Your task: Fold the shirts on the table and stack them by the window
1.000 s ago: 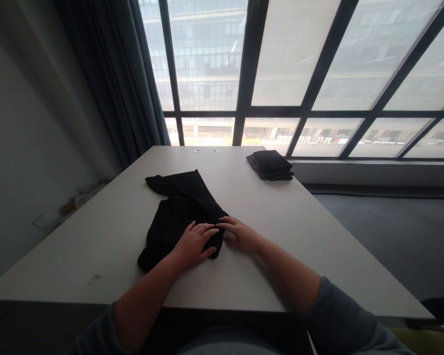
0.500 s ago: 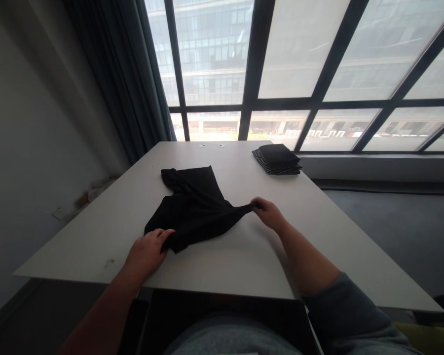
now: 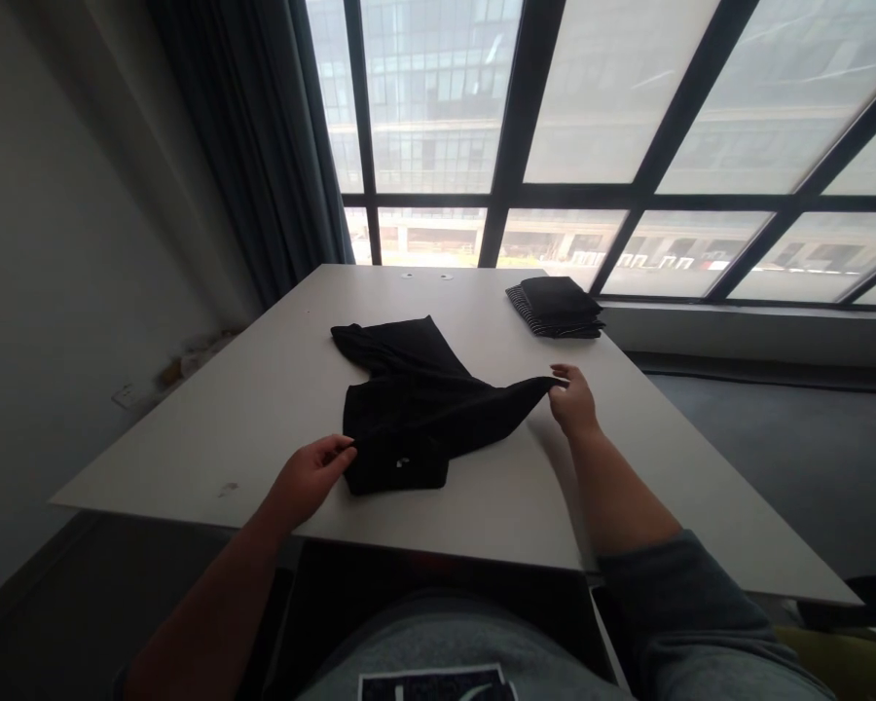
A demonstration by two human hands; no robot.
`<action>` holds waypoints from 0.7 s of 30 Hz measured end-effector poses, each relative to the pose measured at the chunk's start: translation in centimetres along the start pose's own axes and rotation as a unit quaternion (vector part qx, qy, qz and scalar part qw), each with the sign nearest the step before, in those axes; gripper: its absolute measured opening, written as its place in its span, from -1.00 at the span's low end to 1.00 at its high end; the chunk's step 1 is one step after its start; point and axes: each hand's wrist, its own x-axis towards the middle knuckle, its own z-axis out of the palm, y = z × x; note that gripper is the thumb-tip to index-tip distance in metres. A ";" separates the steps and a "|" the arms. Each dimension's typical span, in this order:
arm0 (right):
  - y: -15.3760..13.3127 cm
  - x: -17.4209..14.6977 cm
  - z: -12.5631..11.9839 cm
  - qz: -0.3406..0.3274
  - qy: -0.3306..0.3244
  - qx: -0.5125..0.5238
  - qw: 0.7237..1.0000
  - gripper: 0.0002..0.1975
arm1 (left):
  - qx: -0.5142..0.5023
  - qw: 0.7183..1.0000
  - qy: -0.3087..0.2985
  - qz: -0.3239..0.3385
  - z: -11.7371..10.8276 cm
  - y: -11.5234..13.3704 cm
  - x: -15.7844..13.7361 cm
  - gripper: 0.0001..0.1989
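A black garment (image 3: 409, 399) lies spread and rumpled on the white table (image 3: 263, 389); its exact kind is unclear. A small white mark shows on its near flap. My left hand (image 3: 310, 479) pinches the near left edge between thumb and fingers. On the other side, my right hand (image 3: 573, 401) grips a corner, pulled out to the right and raised a little off the tabletop. Between the hands the cloth slopes up toward the right.
A stack of folded dark clothes (image 3: 557, 307), some striped, sits at the table's far right edge. Beyond the table are large windows (image 3: 576, 127) and a dark curtain (image 3: 255, 146) on the left. The table's near edge runs just before my body.
My right hand has moved right and slightly away, stretching the corner out. My left hand has shifted right, and the near flap now lies flatter with its white mark showing.
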 end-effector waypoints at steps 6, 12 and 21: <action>-10.7 -5.3 -0.6 -0.197 -0.003 -0.015 0.980 -0.54 | -0.030 0.999 -0.009 -0.013 2.1 0.7 -0.3 -0.61; -17.9 -14.5 4.5 -0.301 -0.302 -0.033 0.904 -0.37 | -0.007 1.000 0.020 0.001 4.1 2.0 -0.7 -0.65; -15.6 -15.4 3.7 -0.231 -0.196 -0.086 0.949 -0.35 | 0.299 0.949 -0.026 0.099 4.4 0.9 -2.0 -0.57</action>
